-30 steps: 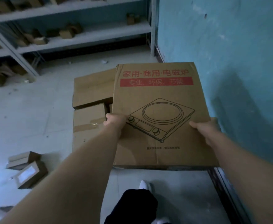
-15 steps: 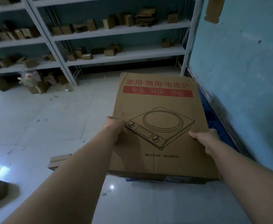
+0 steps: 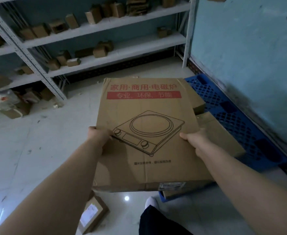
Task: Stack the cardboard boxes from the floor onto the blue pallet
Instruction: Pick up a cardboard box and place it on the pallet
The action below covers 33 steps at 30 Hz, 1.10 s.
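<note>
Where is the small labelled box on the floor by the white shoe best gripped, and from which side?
Probably across its short width, coming from above. The small box lies flat with its labelled face up, so the two long side walls look free for thumb and fingers. The left hand and right hand hold the large box; set that down first.

Ahead of me:
- White metal shelving unit with perforated uprights (image 3: 131, 48), several tiers, along the far wall.
- Small brown cardboard cartons (image 3: 102, 48) scattered in loose groups on its shelves, some upright, some tipped.
- Dark patterned skirting strip (image 3: 122, 68) behind the lowest tier.

To my right:
- Teal painted wall (image 3: 249, 48), scuffed dark near its foot.

To my left:
- Clear plastic-wrapped bundle (image 3: 1, 99), contents unclear.

Underfoot:
- Pale glossy floor (image 3: 37, 133) with a bright spot of reflected light (image 3: 126, 198).
</note>
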{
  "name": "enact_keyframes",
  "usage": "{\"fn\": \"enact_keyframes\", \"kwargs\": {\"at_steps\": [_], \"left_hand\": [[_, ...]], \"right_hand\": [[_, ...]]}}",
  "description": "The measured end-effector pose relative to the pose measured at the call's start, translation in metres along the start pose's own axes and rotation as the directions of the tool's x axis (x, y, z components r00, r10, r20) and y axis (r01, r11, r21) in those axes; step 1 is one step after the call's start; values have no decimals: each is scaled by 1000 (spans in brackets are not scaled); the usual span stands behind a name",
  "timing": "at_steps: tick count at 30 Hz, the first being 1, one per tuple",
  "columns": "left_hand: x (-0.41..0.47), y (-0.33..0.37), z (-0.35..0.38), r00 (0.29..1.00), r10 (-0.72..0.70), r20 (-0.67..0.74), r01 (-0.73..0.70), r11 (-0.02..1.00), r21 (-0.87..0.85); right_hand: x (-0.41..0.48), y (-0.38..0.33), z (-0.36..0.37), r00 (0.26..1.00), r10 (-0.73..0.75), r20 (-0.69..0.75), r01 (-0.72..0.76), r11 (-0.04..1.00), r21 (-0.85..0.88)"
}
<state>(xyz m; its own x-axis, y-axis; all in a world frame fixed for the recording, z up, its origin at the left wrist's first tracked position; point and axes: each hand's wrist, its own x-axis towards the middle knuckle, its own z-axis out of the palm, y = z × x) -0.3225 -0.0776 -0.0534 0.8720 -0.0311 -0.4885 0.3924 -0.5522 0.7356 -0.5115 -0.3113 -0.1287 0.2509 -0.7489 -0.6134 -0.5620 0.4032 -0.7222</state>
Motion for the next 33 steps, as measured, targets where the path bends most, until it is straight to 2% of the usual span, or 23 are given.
{"fn": "enact_keyframes", "kwargs": {"at_steps": [7, 13, 20, 25, 30, 33], "left_hand": [[103, 57, -24, 1000, -18, 24, 18, 999, 29], [171, 118, -16, 995, 94, 19, -95, 989, 110], [278, 214, 38, 945, 177, 276, -239, 948, 209], [343, 272, 96, 871, 204, 446, -348, 898, 269], [421, 304, 165, 779, 188, 598, -440, 844, 307], [422, 321, 185, 741, 211, 638, -508, 797, 327]], "right_hand": [[21, -62, 84, 998, 36, -60, -35, 999, 20], [40, -105, 123, 989, 70, -131, -60, 995, 79], [86, -158, 155, 954, 155, -258, -86, 962, 258], [109, -180, 179, 861, 268, -433, -97, 921, 376], [133, -189, 205, 807, 371, -460, -73, 835, 546], [154, -189, 222, 783, 399, -477, -59, 812, 581]]}}
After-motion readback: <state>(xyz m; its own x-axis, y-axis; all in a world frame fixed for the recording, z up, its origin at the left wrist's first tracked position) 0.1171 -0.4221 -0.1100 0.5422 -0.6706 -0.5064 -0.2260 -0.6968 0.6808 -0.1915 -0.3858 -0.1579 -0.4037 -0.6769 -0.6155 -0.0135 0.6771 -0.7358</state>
